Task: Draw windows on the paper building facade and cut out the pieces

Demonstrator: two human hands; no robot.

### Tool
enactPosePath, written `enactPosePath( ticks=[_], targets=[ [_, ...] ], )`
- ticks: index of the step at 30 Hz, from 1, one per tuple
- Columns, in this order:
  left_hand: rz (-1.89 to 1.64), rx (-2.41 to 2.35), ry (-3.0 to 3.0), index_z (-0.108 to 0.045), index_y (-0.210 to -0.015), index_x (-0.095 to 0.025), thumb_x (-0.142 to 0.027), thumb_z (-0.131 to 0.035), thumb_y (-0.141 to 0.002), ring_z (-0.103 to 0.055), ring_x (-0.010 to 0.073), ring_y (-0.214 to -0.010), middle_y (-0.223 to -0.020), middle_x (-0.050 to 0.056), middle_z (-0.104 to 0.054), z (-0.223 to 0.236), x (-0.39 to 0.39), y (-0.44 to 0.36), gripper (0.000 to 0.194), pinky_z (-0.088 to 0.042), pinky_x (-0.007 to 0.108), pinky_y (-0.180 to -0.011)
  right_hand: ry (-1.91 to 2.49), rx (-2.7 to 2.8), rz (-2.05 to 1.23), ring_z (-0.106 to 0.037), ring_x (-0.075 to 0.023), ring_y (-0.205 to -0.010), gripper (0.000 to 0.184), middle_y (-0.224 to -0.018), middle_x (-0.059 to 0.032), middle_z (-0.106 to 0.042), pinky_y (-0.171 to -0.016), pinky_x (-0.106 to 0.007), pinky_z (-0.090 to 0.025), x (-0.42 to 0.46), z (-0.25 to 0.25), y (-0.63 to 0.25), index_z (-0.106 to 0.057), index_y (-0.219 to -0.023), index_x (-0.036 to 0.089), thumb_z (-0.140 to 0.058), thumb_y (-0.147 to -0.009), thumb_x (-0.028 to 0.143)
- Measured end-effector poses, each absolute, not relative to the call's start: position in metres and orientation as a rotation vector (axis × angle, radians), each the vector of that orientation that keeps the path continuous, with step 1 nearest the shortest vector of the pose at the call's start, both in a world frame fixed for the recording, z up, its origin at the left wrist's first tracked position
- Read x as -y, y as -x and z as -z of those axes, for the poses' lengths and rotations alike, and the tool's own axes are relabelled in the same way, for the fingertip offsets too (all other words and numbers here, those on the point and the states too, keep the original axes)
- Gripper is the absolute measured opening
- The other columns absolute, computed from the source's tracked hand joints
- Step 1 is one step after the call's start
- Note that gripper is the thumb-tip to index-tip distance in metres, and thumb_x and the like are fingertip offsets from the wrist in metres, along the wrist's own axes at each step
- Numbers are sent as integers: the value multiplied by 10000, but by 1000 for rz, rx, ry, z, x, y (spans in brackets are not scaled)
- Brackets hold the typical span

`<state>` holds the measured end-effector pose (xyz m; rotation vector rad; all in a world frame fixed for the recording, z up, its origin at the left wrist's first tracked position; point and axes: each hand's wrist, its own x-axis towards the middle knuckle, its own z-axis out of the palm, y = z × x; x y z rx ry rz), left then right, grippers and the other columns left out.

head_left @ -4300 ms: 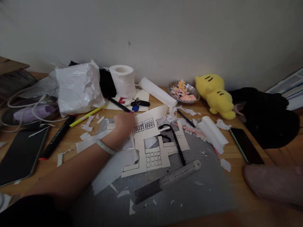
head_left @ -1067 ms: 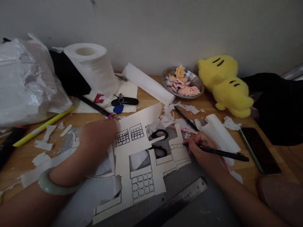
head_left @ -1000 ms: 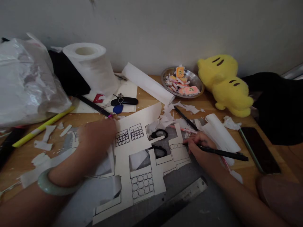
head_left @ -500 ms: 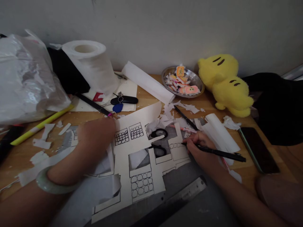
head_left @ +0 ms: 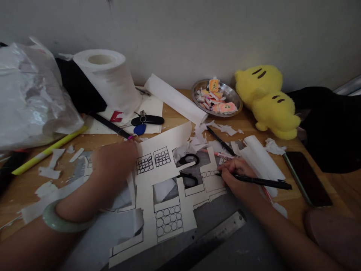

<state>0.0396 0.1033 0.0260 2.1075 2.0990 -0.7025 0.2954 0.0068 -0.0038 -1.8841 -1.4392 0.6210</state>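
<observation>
My right hand (head_left: 237, 169) is closed around a slim black pen (head_left: 265, 182), its tip touching the right part of a cut-out paper sheet (head_left: 145, 192) beside a row of drawn circles. Several boxes on the sheet are filled with inked circles, and other parts are cut away. At the sheet's left side rests my left hand (head_left: 115, 162), its fingers turned away and blurred. Through an opening in the paper show the black handles of scissors (head_left: 189, 159). A metal ruler (head_left: 225, 227) lies in front on the grey mat (head_left: 242, 244).
Behind stand a paper roll (head_left: 113, 82), a metal bowl (head_left: 240, 107) of wrapped pieces and yellow plush toys (head_left: 273, 105). A phone (head_left: 308, 178) lies right; a plastic bag (head_left: 34, 98) and yellow stick (head_left: 50, 150) are left. Paper scraps (head_left: 49, 172) litter the table.
The pen tip has shifted very slightly left and down along the circle row, my right hand moving with it. My left hand stays at the sheet's left side.
</observation>
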Motion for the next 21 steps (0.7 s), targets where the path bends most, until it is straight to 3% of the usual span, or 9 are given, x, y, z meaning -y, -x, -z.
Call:
enactPosePath(
  ticks=[14,21],
  targets=[
    [790,-2059,-2169,-625,-927,-108,-75,-350,-831,-635,309,-870,-925,138,-676,-31,-101,-42,293,-478,347,-634,1838,1381,-713,-616,-218,-769,215,-587,5,-603,-644,-325,-424,-5,6,-300,-336,-515,235,-501,-641,177],
    [783,-2026,-2167,-626,-937,-95,-57,-391,-790,-627,332,-879,-931,149,-672,-34,-100,-42,280,-476,360,-636,1861,1363,-696,-622,-218,-783,236,-553,18,-566,-654,-322,-432,-6,4,-299,-316,-524,236,-492,-660,156]
  ],
)
